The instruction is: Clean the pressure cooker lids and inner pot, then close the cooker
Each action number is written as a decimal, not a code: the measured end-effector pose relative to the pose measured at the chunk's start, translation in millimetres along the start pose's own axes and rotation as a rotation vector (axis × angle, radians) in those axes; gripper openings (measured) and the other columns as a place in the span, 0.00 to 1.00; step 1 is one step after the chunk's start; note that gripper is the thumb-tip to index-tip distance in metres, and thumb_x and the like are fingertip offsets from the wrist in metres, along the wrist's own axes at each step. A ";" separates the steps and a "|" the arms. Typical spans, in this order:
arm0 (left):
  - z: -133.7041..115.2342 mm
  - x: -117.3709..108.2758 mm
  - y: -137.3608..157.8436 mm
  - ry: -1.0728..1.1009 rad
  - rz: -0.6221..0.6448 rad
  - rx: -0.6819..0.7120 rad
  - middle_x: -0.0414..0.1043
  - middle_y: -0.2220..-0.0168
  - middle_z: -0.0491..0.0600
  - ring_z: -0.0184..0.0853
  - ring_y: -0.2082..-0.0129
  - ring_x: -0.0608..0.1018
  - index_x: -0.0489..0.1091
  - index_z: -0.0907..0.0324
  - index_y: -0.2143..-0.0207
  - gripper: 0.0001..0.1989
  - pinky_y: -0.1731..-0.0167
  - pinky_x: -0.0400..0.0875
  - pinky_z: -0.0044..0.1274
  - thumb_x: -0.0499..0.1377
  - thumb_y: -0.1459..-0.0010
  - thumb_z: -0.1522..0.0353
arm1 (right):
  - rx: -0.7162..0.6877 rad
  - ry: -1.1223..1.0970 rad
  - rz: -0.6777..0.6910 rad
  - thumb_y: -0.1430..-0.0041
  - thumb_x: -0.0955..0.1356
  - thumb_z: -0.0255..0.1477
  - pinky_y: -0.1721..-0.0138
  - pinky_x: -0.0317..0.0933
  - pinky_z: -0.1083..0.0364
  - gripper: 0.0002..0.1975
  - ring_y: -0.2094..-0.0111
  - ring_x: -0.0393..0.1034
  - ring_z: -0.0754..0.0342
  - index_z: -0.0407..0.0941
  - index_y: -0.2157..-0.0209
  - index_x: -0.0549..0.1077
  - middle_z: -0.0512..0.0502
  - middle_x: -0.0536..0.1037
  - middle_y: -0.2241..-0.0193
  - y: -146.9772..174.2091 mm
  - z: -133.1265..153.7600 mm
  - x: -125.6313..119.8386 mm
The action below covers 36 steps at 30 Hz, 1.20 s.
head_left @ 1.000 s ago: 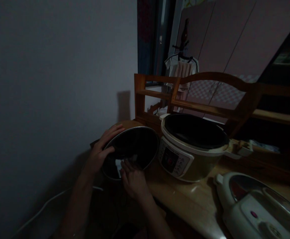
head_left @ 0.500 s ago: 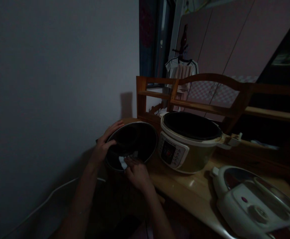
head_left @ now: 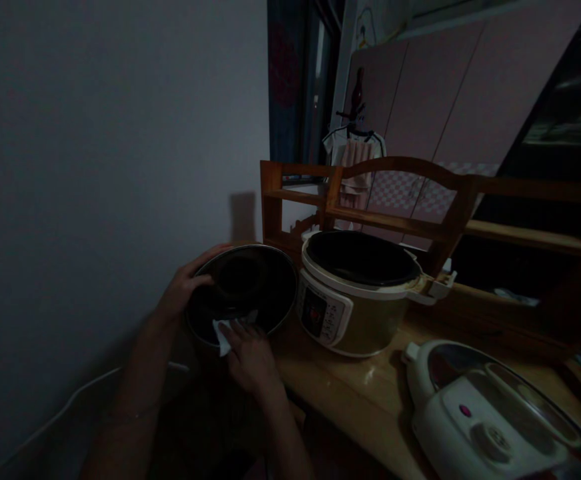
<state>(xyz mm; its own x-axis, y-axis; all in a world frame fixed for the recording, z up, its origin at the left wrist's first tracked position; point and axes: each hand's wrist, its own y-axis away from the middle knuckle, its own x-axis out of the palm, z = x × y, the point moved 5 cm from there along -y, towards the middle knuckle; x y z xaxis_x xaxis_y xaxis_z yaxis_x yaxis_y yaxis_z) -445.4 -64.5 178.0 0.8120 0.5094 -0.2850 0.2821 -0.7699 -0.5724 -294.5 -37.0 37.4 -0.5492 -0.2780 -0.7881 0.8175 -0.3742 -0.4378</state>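
A dark inner pot (head_left: 270,280) is tilted with its mouth toward me, at the left end of the wooden table. My left hand (head_left: 183,287) grips its left rim, thumb inside and fingers behind. My right hand (head_left: 250,350) presses a white cloth or tissue (head_left: 224,337) against the lower inside of the pot, near the rim. Just right of the pot stands the cooker body (head_left: 365,313), uncovered, with a control panel on its front. Its detached lid (head_left: 485,413) lies at the right front.
The wooden table (head_left: 355,400) has a shelf rack (head_left: 395,163) along its back. A wall (head_left: 120,133) borders the left side, with a white cable (head_left: 85,387) below. Hanging clothes (head_left: 355,157) and a pink wardrobe (head_left: 425,100) stand behind.
The view has shifted, so most things sit further left. My right hand and the cloth have moved slightly along the pot's lower inside; my left hand keeps its grip on the rim.
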 end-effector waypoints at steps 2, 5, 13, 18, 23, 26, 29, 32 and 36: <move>0.8 0.3 -1.7 0.006 -0.010 -0.009 0.62 0.36 0.45 0.45 0.34 0.60 0.66 0.54 0.40 0.32 0.32 0.48 0.39 0.57 0.51 0.71 | -0.007 -0.008 -0.002 0.35 0.63 0.29 0.37 0.48 0.49 0.29 0.36 0.56 0.52 0.54 0.34 0.56 0.50 0.63 0.36 0.1 -0.6 0.4; 0.5 1.2 -2.0 0.026 -0.032 -0.028 0.62 0.36 0.45 0.46 0.35 0.63 0.64 0.56 0.39 0.33 0.33 0.52 0.40 0.57 0.51 0.71 | -0.007 -0.023 -0.006 0.35 0.63 0.29 0.37 0.47 0.50 0.28 0.37 0.57 0.53 0.52 0.35 0.58 0.49 0.65 0.37 -0.1 -1.9 0.9; -5.2 5.2 -5.1 0.040 -0.049 -0.068 0.68 0.40 0.46 0.47 0.39 0.68 0.67 0.57 0.42 0.31 0.34 0.53 0.42 0.58 0.52 0.70 | -0.006 -0.080 -0.064 0.36 0.64 0.28 0.37 0.48 0.50 0.25 0.39 0.60 0.52 0.50 0.37 0.63 0.48 0.68 0.38 0.5 -5.2 2.5; -0.9 4.4 -5.6 0.038 -0.108 -0.105 0.70 0.41 0.44 0.46 0.40 0.69 0.67 0.56 0.42 0.32 0.34 0.53 0.44 0.60 0.52 0.69 | -0.002 -0.093 -0.083 0.38 0.64 0.27 0.39 0.51 0.51 0.26 0.41 0.63 0.51 0.49 0.38 0.64 0.48 0.70 0.40 1.1 -5.3 1.2; 6.5 2.2 -7.3 0.046 -0.146 -0.149 0.71 0.43 0.41 0.46 0.42 0.70 0.69 0.54 0.44 0.31 0.34 0.52 0.45 0.62 0.54 0.67 | -0.019 -0.083 -0.096 0.40 0.65 0.25 0.40 0.52 0.52 0.28 0.42 0.63 0.52 0.50 0.38 0.64 0.50 0.70 0.41 3.2 -4.9 -2.0; 7.8 1.3 -8.4 0.062 -0.160 -0.165 0.71 0.43 0.41 0.47 0.42 0.70 0.69 0.54 0.44 0.32 0.34 0.51 0.45 0.63 0.55 0.67 | -0.020 -0.076 -0.104 0.39 0.65 0.25 0.40 0.51 0.52 0.27 0.42 0.63 0.52 0.50 0.38 0.64 0.50 0.70 0.40 4.5 -4.3 -4.2; 7.1 1.5 -8.1 0.062 -0.168 -0.187 0.71 0.43 0.42 0.47 0.42 0.70 0.70 0.54 0.44 0.33 0.34 0.51 0.45 0.64 0.56 0.67 | -0.025 -0.069 -0.093 0.39 0.65 0.25 0.41 0.52 0.52 0.27 0.43 0.64 0.53 0.51 0.38 0.63 0.50 0.71 0.41 4.9 -3.1 -5.7; 6.3 1.7 -7.2 0.065 -0.180 -0.198 0.72 0.44 0.41 0.48 0.42 0.70 0.70 0.53 0.44 0.32 0.35 0.53 0.46 0.64 0.56 0.67 | -0.027 -0.069 -0.106 0.39 0.65 0.25 0.41 0.52 0.53 0.27 0.43 0.65 0.53 0.51 0.38 0.63 0.50 0.71 0.41 5.2 -2.6 -7.6; 6.8 0.9 -8.7 0.044 -0.159 -0.155 0.73 0.44 0.42 0.46 0.43 0.71 0.69 0.53 0.44 0.31 0.35 0.53 0.47 0.63 0.53 0.67 | -0.029 -0.056 -0.101 0.40 0.64 0.23 0.40 0.51 0.52 0.28 0.42 0.63 0.53 0.50 0.38 0.63 0.50 0.70 0.41 4.9 -2.8 -6.3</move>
<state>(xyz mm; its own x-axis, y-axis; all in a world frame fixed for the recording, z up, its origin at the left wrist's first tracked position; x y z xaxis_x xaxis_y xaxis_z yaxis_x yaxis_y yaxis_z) -450.6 -54.8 177.4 0.7715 0.6145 -0.1647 0.4808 -0.7327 -0.4817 -286.5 -34.5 39.0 -0.6373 -0.2890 -0.7144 0.7616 -0.3777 -0.5266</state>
